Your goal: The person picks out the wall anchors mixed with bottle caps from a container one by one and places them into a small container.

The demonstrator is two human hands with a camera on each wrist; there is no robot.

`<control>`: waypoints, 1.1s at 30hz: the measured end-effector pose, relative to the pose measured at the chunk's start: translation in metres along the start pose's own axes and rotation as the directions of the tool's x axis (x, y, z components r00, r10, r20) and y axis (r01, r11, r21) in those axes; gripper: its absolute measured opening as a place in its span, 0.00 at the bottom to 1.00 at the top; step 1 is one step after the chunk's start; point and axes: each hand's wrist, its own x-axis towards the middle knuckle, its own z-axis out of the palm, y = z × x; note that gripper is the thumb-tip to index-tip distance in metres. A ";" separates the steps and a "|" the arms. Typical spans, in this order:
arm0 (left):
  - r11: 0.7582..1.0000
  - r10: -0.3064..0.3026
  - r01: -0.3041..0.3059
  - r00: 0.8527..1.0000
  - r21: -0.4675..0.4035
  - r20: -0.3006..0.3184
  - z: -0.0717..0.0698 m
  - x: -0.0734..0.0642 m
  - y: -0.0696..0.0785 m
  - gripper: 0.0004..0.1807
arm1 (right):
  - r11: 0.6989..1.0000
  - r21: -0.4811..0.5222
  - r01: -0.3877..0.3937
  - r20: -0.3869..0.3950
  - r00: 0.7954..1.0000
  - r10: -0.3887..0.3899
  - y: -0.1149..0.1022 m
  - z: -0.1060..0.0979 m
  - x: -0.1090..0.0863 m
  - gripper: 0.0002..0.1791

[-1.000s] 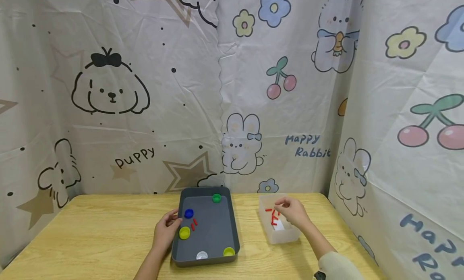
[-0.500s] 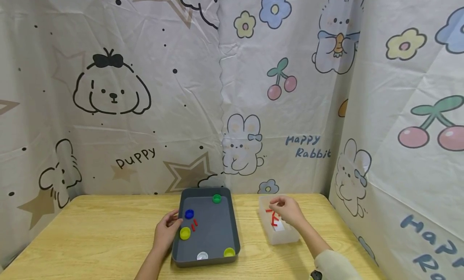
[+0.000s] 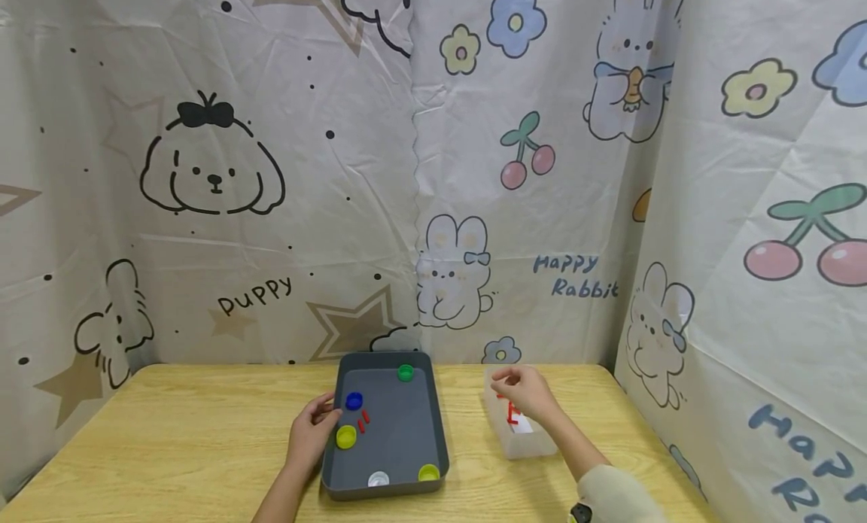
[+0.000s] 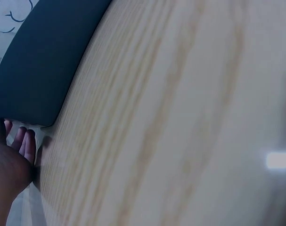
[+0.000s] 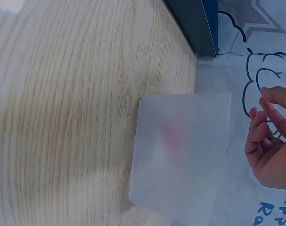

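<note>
A dark grey tray lies on the wooden table; my left hand grips its left edge, thumb at the rim and fingers by the outer side. Two small red sticks rest inside, between a blue cap and a yellow cap. To the right stands a translucent plastic box with several red sticks in it. Over its far end hovers my right hand, thumb and forefinger tips close together. Whether anything is between them cannot be seen. In the right wrist view the box stands beside that hand.
Also in the tray are a green cap near the far edge, and a clear cap and second yellow cap at the near edge. Behind the table hangs a printed curtain, which continues along the right side.
My right hand has shifted left over the box, away from the pile of red sticks. My left hand and the tray have stayed in place.
</note>
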 end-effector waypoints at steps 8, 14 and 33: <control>1.000 -0.001 0.001 1.000 -0.003 0.001 0.000 0.000 -0.002 0.22 | 0.998 -0.003 0.059 0.016 0.998 -0.059 -0.007 0.011 -0.002 0.05; 1.000 -0.004 0.004 1.000 -0.002 0.002 0.000 -0.001 -0.001 0.22 | 0.998 -0.012 0.069 0.035 0.997 -0.068 -0.012 0.021 0.001 0.05; 1.000 0.000 0.000 1.000 0.000 0.001 0.000 -0.002 0.003 0.22 | 0.969 -0.088 0.233 0.145 0.965 -0.219 -0.036 0.056 0.007 0.06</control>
